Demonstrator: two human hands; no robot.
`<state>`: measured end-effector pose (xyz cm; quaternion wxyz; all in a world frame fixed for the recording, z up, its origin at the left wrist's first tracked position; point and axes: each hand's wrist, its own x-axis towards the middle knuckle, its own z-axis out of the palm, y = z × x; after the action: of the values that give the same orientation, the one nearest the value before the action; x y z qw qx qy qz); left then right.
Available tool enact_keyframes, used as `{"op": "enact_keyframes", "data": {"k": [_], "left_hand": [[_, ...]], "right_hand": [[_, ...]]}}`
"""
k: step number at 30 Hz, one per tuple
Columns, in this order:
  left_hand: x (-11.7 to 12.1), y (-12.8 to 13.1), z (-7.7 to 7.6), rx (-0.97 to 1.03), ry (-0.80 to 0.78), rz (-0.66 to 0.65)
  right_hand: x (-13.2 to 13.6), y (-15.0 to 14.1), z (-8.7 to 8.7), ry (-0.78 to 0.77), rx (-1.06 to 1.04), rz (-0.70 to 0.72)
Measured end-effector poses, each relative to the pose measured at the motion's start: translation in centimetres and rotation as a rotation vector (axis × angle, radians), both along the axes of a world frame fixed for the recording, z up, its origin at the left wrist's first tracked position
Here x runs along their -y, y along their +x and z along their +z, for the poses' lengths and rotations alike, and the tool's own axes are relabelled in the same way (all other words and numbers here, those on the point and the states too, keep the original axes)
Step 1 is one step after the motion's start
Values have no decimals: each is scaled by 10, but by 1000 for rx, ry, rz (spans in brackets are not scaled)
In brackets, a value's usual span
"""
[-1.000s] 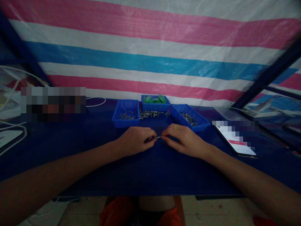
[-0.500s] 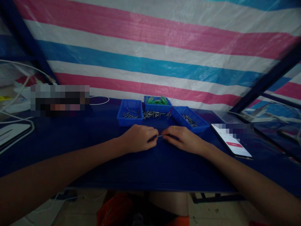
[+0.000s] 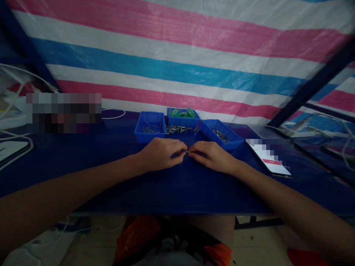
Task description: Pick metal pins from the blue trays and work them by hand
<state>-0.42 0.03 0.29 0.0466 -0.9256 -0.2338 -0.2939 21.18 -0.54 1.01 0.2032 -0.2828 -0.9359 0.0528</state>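
Note:
A small, thin metal rod point(image 3: 187, 151) spans the short gap between my two hands. My left hand point(image 3: 163, 153) pinches its left end with thumb and fingertips. At the right end, my right hand point(image 3: 215, 155), with a ring on one finger, pinches it the same way. The rod's exact kind is too small to make out, and the fingertips cover most of it. Just beyond the hands, several similar metal pieces point(image 3: 181, 129) lie in a loose pile on the blue table point(image 3: 177, 188).
Around the pile stand a left blue bin point(image 3: 149, 137) with a few metal pieces, a back blue bin point(image 3: 183, 121) holding green items point(image 3: 183, 112), and a right blue bin point(image 3: 233, 138) with more metal pieces. A phone point(image 3: 269, 159) lies at right; white cables point(image 3: 30, 142) run at left.
My hands have come slightly closer together, and less of the rod shows between the fingertips. The whole view has shifted a little, so the table and bins sit higher and further left.

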Motion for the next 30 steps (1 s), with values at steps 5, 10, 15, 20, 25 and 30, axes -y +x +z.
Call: {"op": "enact_keyframes", "data": {"k": [5,10,15,20,25,30], "left_hand": [[3,2,2,32,207,-134],[2,1,-1,28,292,-142],[0,0,0,31,243,-55],[1,3,5,-46,-75,200],[1,6,2,-142,-342,185],[3,3,15,-267,-81,287]], "right_hand": [[3,-3,0,19,2,57],[3,-4,-2,5,29,68],[2,-3,-2,-17,36,30],[2,1,5,10,-47,-98],[5,1,6,30,-12,-57],[0,4,5,6,6,-112]]}}
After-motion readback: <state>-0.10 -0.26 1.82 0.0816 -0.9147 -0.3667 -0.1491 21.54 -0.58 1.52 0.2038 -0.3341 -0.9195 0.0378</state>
